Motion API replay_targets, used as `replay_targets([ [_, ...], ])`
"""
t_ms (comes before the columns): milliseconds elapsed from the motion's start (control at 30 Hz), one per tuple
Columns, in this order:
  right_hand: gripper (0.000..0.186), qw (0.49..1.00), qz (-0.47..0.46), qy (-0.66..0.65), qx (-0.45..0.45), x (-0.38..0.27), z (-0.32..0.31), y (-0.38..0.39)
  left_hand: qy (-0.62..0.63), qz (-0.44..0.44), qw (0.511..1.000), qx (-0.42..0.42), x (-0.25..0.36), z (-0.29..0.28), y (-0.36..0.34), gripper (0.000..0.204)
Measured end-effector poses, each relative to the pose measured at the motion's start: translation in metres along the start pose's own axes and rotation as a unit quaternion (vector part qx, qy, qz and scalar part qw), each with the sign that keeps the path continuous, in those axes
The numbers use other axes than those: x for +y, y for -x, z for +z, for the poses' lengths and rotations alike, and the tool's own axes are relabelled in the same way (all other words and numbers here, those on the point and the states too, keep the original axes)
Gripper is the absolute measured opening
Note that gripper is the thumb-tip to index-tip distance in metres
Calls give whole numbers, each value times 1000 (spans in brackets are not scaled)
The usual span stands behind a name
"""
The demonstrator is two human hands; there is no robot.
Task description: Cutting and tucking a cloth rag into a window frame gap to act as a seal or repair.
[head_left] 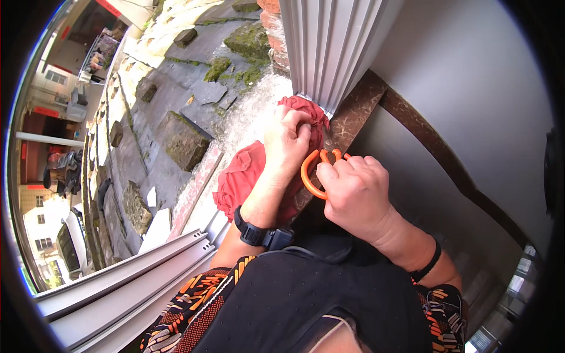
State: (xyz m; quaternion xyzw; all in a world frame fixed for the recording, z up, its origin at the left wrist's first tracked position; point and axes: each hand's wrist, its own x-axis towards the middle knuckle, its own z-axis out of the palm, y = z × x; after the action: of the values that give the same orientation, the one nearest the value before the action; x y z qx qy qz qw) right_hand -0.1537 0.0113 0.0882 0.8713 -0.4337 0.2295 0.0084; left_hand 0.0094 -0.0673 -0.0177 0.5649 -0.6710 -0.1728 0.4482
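Observation:
My left hand (285, 138) is closed on a bunched red cloth (242, 176), knuckles up, at the foot of the ribbed metal frame. Part of the cloth pokes out beyond my fingers against the frame; the rest hangs in folds to the left, beneath my wrist. My right hand (358, 194) is wrapped round a pair of orange-handled scissors (307, 175). Their looped handles stick out toward my left hand, close to the cloth; the blades are hidden. A dark watch-like band (253, 230) circles my left wrist, and a black band (429, 262) my right.
The ribbed metal frame (329, 53) rises ahead, with brick (273, 29) behind it. A brown marbled strip (359, 112) borders the grey floor at right. Metal tracks (129, 288) run at lower left. Outside lie stone slabs and mossy blocks (182, 140).

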Motion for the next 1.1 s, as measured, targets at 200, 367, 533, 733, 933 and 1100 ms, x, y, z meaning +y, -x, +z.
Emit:
replay_targets([
  [200, 15, 1000, 12, 13, 19, 0, 23, -31, -46, -30, 998, 35, -2, -6, -7, 14],
  [367, 16, 999, 21, -24, -42, -13, 5, -25, 198, -224, 950, 89, -16, -12, -9, 16],
  [533, 14, 997, 29, 37, -53, -24, 19, -40, 374, -364, 845, 117, -7, -30, -23, 17],
  [733, 10, 995, 42, 9, -94, -34, 24, -59, 356, -384, 844, 117, -11, -32, -24, 22],
  [933, 9, 986, 105, -45, -125, -33, 26, -75, 371, -395, 834, 103, -16, -42, -25, 18],
  [1100, 16, 994, 21, -52, 95, -31, 66, -56, 423, -419, 798, 94, -10, -44, -29, 21],
])
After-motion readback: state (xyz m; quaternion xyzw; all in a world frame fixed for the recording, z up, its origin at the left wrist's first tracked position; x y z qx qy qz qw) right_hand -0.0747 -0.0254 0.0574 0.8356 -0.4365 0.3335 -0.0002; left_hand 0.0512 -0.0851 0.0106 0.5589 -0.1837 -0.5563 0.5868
